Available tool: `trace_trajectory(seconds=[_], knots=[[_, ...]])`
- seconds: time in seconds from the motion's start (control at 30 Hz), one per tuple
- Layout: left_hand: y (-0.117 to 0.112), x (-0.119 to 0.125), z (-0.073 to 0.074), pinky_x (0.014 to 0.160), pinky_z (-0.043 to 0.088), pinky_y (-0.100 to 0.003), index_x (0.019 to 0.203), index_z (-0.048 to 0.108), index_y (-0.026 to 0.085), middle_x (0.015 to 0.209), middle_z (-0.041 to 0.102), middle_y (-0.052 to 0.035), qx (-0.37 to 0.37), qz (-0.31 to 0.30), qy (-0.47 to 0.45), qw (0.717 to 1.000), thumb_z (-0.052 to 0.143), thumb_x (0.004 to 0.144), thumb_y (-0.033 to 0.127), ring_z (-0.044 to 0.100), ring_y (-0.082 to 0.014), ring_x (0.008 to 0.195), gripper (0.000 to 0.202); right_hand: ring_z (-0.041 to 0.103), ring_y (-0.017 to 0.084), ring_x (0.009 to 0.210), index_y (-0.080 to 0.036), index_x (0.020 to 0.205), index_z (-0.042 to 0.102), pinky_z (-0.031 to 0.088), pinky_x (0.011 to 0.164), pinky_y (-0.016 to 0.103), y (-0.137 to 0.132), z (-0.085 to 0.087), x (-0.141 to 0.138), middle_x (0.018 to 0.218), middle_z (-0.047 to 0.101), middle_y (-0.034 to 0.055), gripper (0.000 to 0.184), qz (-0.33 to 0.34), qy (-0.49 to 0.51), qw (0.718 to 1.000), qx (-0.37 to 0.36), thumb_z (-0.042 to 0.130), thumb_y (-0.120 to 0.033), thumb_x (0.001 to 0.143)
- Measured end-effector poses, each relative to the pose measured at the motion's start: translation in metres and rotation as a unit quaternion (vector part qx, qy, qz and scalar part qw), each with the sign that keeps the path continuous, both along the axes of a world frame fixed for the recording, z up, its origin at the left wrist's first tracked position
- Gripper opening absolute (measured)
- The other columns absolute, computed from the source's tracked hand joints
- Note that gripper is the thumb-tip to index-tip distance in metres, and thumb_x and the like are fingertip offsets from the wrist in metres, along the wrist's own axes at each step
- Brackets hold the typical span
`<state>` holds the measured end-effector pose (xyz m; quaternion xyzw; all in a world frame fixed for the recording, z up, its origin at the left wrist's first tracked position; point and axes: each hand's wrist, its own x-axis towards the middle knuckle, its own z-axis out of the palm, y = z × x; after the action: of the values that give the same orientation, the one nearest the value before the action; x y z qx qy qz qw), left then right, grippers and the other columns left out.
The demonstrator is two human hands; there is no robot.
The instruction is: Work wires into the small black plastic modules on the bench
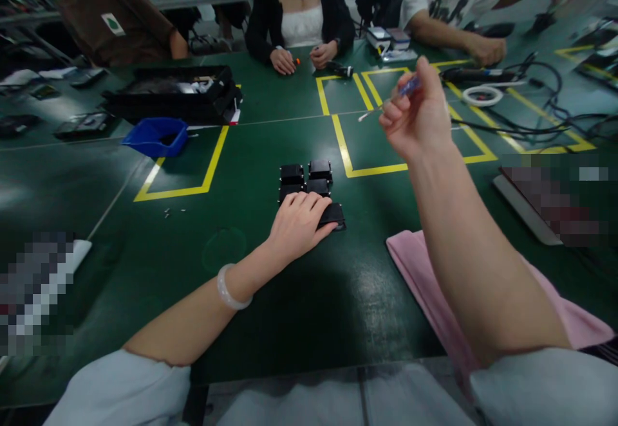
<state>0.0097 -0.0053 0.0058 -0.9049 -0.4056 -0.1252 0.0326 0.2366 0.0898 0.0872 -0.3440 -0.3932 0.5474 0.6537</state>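
My left hand (299, 223) rests on a cluster of small black box-shaped parts in the middle of the table. Its thumb and fingers close around the nearest black box-shaped part (333, 213). Beyond the fingers, several more such parts stand in two short columns, among them a black part (320, 168) at the far right. Raised above the table, my right hand (420, 114) is closed around a slim screwdriver (409, 86) with a translucent purple handle. Its thin shaft points left and down, away from the parts. My palm and fingers hide some of the handle.
A blue bin (157, 136) stands at left before a black tray (174, 94). Tiny metal pieces (167, 213) lie nearby. A pink cloth (410, 252) lies under my right forearm. Black cables (521, 130) spread at right. Several people sit across the table (270, 323), marked with yellow tape.
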Motion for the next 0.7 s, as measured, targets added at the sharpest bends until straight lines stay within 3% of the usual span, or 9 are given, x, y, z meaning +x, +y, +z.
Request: trace_trajectory(seconds=[0.07,0.13,0.27,0.5,0.7], knots=[[0.0,0.0,0.0,0.088,0.038,-0.04,0.117,0.055,0.017,0.109,0.061,-0.0107,0.001,0.004,0.004,1.0,0.054,0.091,0.042,0.055,-0.0267,0.101,0.036,0.029,0.005,0.043,-0.023,0.07,0.042,0.025,0.046,0.021,-0.003,0.008,-0.005,0.05,0.022,-0.0085,0.043,-0.044,0.071,0.996,-0.012,0.03,-0.054,0.096],[0.001,0.0,0.0,0.088,0.038,-0.04,0.117,0.056,0.017,0.108,0.061,-0.0103,0.003,0.004,0.006,1.0,0.054,0.091,0.043,0.055,-0.0263,0.1,0.036,0.026,0.006,0.041,-0.023,0.069,0.042,0.024,0.045,0.023,-0.009,0.006,-0.01,0.048,0.021,-0.0095,0.046,-0.072,0.085,0.994,-0.001,0.035,-0.062,0.091],[0.001,0.0,0.0,0.088,0.038,-0.039,0.117,0.056,0.017,0.107,0.061,-0.0098,0.008,0.0,0.007,1.0,0.055,0.091,0.043,0.055,-0.0257,0.098,0.037,0.03,0.007,0.04,-0.025,0.063,0.045,0.025,0.043,0.025,-0.021,-0.011,-0.02,0.046,0.024,-0.0092,0.051,-0.052,-0.001,0.998,0.034,0.048,-0.074,0.077],[0.001,0.0,-0.001,0.086,0.038,-0.038,0.116,0.057,0.017,0.106,0.061,-0.0088,0.012,-0.006,0.005,1.0,0.055,0.091,0.043,0.055,-0.0248,0.096,0.036,0.028,0.006,0.038,-0.024,0.061,0.049,0.026,0.039,0.023,-0.033,-0.019,-0.035,0.044,0.029,-0.009,0.049,-0.011,-0.088,0.993,0.08,0.052,-0.07,0.079],[0.001,-0.001,-0.001,0.086,0.037,-0.037,0.114,0.057,0.018,0.106,0.062,-0.0083,0.014,-0.011,0.001,1.0,0.057,0.09,0.043,0.055,-0.024,0.096,0.034,0.027,0.005,0.038,-0.023,0.06,0.046,0.024,0.039,0.023,-0.03,-0.022,-0.041,0.044,0.028,-0.0092,0.046,-0.032,-0.19,0.975,0.108,0.05,-0.062,0.085]])
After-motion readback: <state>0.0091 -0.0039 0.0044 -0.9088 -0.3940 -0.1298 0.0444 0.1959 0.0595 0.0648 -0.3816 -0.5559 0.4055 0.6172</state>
